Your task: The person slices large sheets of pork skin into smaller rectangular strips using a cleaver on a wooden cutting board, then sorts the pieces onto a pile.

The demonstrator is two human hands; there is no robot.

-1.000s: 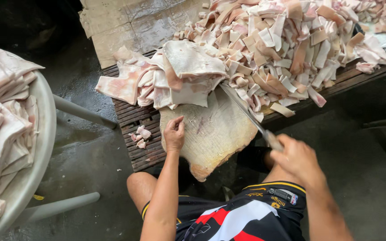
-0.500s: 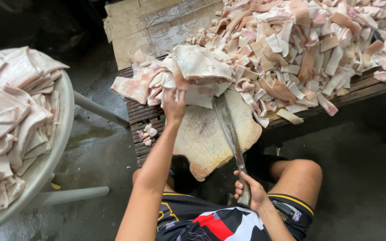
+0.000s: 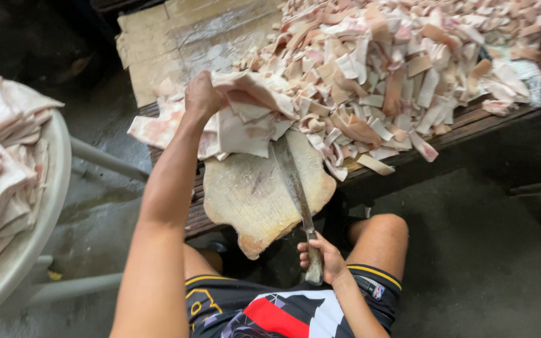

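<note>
The person wears black shorts (image 3: 283,310) with yellow trim, a red-and-white panel and patterned print; arms and knees are bare.

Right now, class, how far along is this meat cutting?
Done: a big heap of cut strips covers the bench. In hand: the left hand grips a slab beside the chopping block; the right hand holds the knife. Left: uncut slabs in the basin.

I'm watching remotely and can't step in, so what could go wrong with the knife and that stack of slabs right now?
1. The left hand grips a slab in the stack of slabs beside the long knife; pulling one over could bring the fingers near the blade.
2. The right hand holds the handle low over the thigh; a slip may cut it.
3. The stack overhangs the cutting board and may slide.
</note>
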